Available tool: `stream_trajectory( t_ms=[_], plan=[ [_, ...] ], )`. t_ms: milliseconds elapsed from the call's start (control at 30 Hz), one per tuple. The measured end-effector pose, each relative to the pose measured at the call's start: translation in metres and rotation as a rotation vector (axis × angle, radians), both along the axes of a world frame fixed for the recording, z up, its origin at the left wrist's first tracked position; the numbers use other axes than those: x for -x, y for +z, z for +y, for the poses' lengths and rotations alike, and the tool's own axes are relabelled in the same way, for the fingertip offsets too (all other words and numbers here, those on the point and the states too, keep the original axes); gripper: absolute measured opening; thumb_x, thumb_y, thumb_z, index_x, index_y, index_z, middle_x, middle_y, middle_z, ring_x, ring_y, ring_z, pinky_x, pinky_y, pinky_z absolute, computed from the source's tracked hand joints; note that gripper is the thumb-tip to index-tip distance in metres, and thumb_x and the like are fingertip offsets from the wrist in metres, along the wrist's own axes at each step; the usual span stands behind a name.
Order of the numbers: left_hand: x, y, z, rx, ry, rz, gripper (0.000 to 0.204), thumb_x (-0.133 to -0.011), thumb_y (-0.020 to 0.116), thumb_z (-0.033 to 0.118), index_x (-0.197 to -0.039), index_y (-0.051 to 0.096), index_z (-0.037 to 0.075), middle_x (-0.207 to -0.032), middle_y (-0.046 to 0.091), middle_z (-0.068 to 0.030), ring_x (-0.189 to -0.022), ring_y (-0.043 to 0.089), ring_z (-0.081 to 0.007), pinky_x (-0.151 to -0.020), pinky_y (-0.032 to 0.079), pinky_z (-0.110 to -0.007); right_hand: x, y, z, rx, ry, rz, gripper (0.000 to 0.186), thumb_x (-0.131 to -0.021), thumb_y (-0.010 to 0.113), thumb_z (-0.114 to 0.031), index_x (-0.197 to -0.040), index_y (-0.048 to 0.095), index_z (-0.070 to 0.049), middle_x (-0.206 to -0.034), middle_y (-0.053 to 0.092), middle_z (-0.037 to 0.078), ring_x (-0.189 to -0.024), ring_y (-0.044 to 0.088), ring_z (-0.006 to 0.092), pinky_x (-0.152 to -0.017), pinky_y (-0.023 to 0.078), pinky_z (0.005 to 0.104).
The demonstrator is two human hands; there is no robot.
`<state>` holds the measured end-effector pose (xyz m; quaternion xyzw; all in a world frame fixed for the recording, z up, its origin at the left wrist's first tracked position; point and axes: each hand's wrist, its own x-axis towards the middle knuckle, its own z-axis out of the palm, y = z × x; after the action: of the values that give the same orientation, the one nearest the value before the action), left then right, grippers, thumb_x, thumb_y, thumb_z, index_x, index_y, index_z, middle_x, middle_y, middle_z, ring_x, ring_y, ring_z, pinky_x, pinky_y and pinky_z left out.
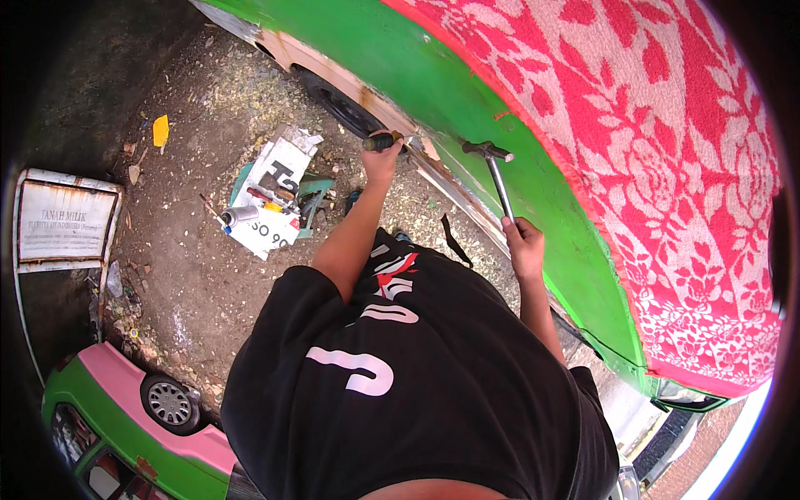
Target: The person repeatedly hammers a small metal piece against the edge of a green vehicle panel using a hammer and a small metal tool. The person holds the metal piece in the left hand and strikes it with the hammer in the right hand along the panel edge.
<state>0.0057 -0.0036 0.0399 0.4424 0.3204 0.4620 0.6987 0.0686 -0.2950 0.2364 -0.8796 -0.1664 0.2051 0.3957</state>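
A hammer [498,179] with a bright metal shaft is in my right hand [524,243], which is closed around the lower end. Its dark head is raised beside the green side panel of a vehicle [454,108]. My left hand [380,164] is closed on a tool with a thick black and yellowish handle [382,142], held against the vehicle's pale lower edge. The far end of that tool is hard to make out, so its kind is unclear. Beside it, a dark tyre [337,102] shows under the panel.
Hand tools [275,190] and a spray can [240,216] lie on a white printed board [268,235] over a teal stool [313,200]. A red floral cloth [650,167] covers the vehicle's upper part. A rusty white sign [67,221] and a green-pink car [158,446] stand left.
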Motion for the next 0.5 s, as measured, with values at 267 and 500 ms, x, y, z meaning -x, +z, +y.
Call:
stream_trajectory(
  t_ms=[267, 500],
  plan=[
    [-0.004, -0.008, 0.001, 0.055, 0.005, -0.116, 0.023, -0.074, 0.077, -0.006, -0.092, 0.064, 0.002, -0.085, 0.062, -0.0010, -0.073, 0.054, -0.0070, -0.063, 0.045, -0.023, -0.003, -0.002, 0.003, 0.017, 0.012, -0.023, 0.040, -0.089, 0.069, -0.035, -0.079, 0.064, 0.003, -0.055, 0.044, 0.003, -0.055, 0.039, 0.0096, -0.050, 0.035, 0.0311],
    [-0.002, -0.010, -0.002, 0.098, 0.012, -0.138, 0.025, -0.075, 0.077, -0.006, -0.094, 0.064, 0.002, -0.086, 0.062, -0.0008, -0.075, 0.055, -0.0082, -0.066, 0.046, -0.024, -0.007, -0.007, -0.005, 0.031, 0.001, -0.002, 0.039, -0.089, 0.070, -0.034, -0.078, 0.065, 0.003, -0.055, 0.044, 0.002, -0.055, 0.040, 0.0096, -0.050, 0.035, 0.0313]
  ],
)
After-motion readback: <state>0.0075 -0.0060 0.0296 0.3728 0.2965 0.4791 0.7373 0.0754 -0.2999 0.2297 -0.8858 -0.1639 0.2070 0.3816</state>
